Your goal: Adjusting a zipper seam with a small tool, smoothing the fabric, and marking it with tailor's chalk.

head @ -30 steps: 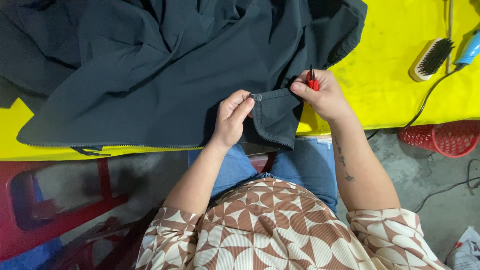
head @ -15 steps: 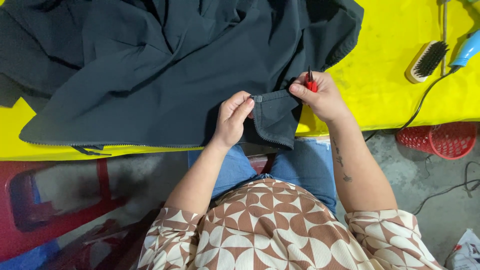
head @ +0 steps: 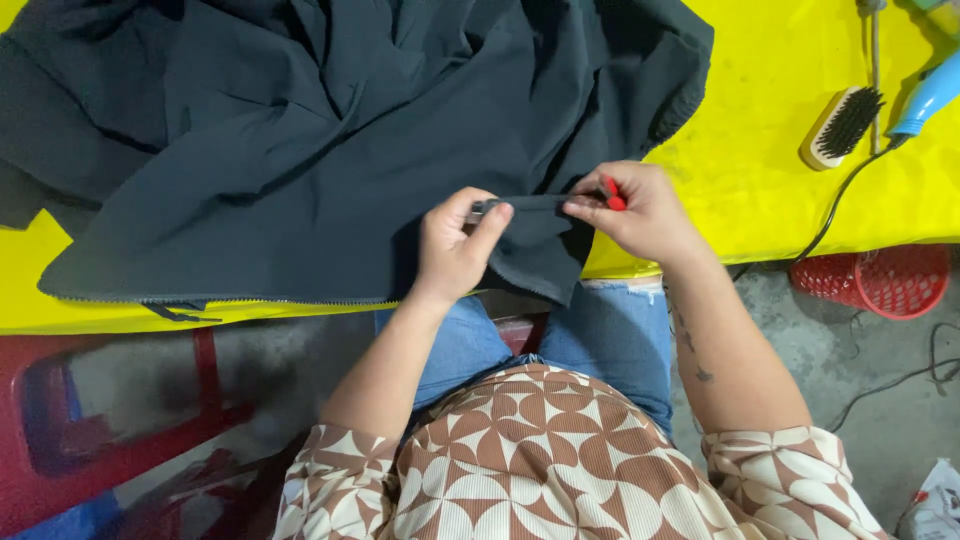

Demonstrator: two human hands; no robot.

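A large dark garment (head: 300, 150) lies crumpled on a yellow table (head: 760, 170), one zippered edge hanging along the table's front. My left hand (head: 455, 245) pinches a folded hem of the garment near the table's front edge. My right hand (head: 635, 210) grips the same hem a little to the right, stretching it taut between both hands. A small red tool (head: 612, 195) sits between my right fingers, pressed against the cloth.
A wooden brush with black bristles (head: 843, 125) lies at the table's right. A blue appliance (head: 928, 95) with a black cord sits beside it. A red plastic basket (head: 880, 280) stands on the floor at right, a red stool (head: 120, 440) at lower left.
Both hands lifted the hem slightly and pulled it taut between them. My left fingers shifted from lying flat on the cloth to pinching it.
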